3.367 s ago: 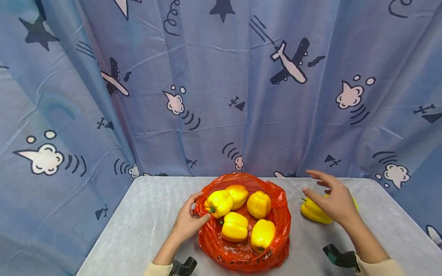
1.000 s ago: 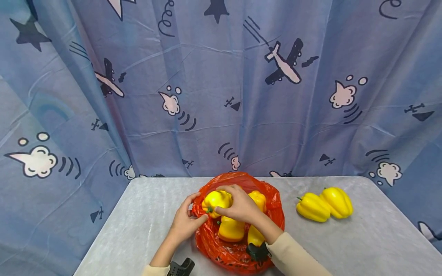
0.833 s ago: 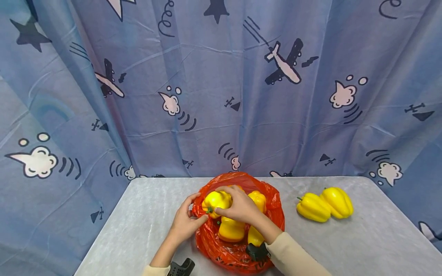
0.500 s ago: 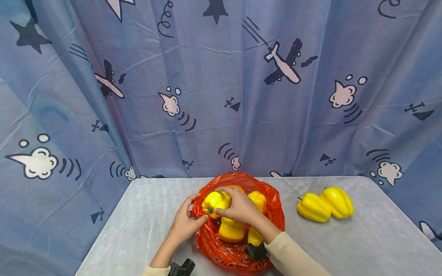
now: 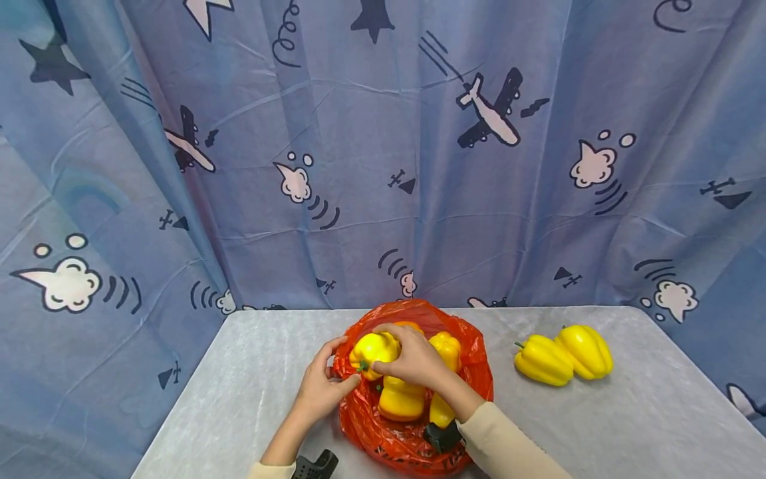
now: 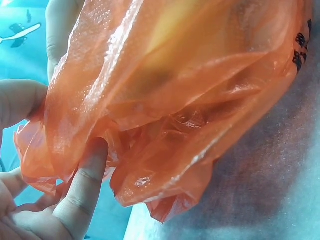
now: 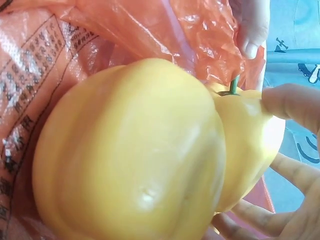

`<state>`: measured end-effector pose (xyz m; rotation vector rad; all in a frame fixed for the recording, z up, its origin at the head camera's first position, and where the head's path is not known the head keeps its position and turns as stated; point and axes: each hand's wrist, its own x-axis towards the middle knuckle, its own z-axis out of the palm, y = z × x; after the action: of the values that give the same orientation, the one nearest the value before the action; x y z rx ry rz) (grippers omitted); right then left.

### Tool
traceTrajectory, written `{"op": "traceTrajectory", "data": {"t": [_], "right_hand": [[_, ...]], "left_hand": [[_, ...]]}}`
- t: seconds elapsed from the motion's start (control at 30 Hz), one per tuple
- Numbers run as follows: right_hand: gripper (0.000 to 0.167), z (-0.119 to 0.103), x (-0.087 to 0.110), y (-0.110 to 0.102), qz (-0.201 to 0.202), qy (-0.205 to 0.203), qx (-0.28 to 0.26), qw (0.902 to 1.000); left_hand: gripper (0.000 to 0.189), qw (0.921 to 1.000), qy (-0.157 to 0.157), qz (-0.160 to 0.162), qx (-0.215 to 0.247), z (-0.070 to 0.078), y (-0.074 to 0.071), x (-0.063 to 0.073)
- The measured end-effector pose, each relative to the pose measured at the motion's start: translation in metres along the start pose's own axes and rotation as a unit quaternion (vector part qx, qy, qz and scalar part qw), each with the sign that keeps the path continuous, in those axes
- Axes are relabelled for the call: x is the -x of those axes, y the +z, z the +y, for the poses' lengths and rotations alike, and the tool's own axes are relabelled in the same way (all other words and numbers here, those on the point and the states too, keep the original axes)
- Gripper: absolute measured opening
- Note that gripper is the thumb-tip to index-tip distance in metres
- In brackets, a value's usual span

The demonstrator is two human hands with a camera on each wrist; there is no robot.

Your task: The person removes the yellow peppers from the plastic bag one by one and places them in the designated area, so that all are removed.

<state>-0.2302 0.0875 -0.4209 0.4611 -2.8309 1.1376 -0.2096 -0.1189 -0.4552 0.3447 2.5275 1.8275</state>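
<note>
r hand (image 5: 411, 357) grips a yellow pepper (image 5: 374, 351), l hand (image 5: 323, 387) pinches red bag (image 5: 362, 426) at the rim; imo if that pinch slips, rim cd sag n snag the pepper

Glossy yellow pepper (image 5: 372, 350) — green stem (image 5: 362, 365) toward the near left — inside a rumpled red plastic bag (image 5: 477, 364).

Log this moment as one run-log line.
Left hand: grips red plastic bag | Right hand: grips yellow bell pepper in bag | Table: two more yellow bell peppers

Peppers (image 5: 401, 400) in bag (image 5: 477, 362), two peppers (image 5: 543, 360) (touching) at right, curtain (image 5: 359, 173) behind table (image 5: 239, 399).
</note>
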Motion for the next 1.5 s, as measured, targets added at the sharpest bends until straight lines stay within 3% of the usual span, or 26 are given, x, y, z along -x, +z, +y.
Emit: {"op": "traceTrajectory", "data": {"t": [0.77,1.1,1.5], "right_hand": [[0.056,-0.008,0.013,-0.023,0.063,0.010,-0.037,0.9973],[0.055,-0.004,0.027,-0.043,0.086,-0.032,-0.062,0.9939],[0.057,0.001,0.049,-0.075,0.118,-0.056,-0.039,0.9906]], "left_hand": [[0.066,0.9989,0.024,-0.005,0.039,-0.002,0.001,-0.002],[0.068,0.9994,0.016,-0.004,0.029,0.001,0.001,-0.002],[0.068,0.9997,0.015,-0.006,0.017,-0.004,0.001,-0.002]]}}
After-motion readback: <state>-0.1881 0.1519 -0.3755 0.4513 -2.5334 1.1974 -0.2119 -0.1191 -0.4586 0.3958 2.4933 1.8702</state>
